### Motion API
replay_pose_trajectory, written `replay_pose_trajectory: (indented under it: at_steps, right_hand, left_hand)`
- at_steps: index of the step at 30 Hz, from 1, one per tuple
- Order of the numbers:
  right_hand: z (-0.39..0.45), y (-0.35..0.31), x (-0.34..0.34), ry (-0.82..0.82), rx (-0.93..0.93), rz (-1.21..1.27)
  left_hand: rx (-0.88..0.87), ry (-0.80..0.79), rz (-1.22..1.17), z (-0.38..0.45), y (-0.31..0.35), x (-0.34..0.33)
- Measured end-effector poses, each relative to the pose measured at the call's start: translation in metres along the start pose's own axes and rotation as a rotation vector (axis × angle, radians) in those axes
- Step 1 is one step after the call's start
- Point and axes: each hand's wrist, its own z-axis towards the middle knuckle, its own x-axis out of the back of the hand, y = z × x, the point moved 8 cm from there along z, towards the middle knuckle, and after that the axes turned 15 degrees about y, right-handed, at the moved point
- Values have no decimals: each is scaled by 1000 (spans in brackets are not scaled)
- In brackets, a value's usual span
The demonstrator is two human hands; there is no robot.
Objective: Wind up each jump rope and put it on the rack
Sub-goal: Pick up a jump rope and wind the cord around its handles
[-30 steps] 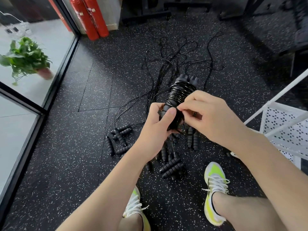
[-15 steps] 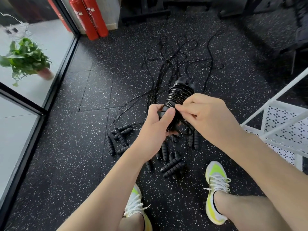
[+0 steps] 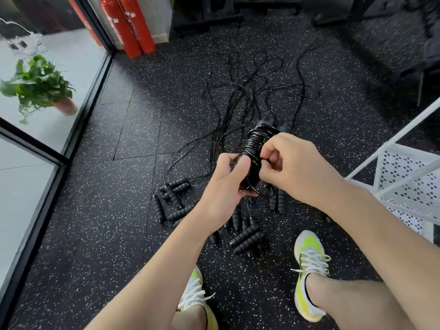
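Observation:
A black jump rope (image 3: 258, 139) has its cord coiled tightly round its two handles, held above the floor in the middle of the view. My left hand (image 3: 228, 184) grips the bundle's lower end, thumb on top. My right hand (image 3: 292, 167) pinches the thin cord against the coil from the right. Below, several loose black ribbed handles (image 3: 247, 238) lie on the speckled floor, and their tangled cords (image 3: 250, 91) spread away from me. The white rack (image 3: 402, 177) stands at the right edge.
A glass wall with a black frame (image 3: 78, 129) runs along the left, with a potted plant (image 3: 38, 86) behind it. Red fire extinguishers (image 3: 128, 25) stand at the back left. Dark equipment (image 3: 423, 55) sits at the back right. My yellow shoes (image 3: 309, 270) are planted near the handles.
My right hand has shifted slightly up along the coil, its fingers now curled on the cord. The left hand keeps its grip. The view has tilted a little.

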Motion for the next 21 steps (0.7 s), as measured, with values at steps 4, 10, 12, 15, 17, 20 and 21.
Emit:
replay_pose_trajectory:
  at_steps: [4,10,12,15,17,20,21]
  right_hand:
    - [1,7,21,158,-173,130]
    - [-3,5,18,155,-164,276]
    - [-2,-4,15,85,-29,224]
    - [4,-6,19,109,109,105]
    - [7,1,23,123,44,78]
    - [1,16,31,229,-170,133]
    - [-2,20,33,273,-255,193]
  left_hand:
    - [71,-7,-203,-4,3,-6]
    - [73,-4,-236,-4,3,-5]
    - [67,1,-206,-4,1,-4]
    - [66,3,-156,-4,-1,-5]
    - [74,-18,-119,-5,-3,-10]
    - [76,-54,-84,-8,-6,-18]
    - [70,-52,-62,-8,-6,-19]
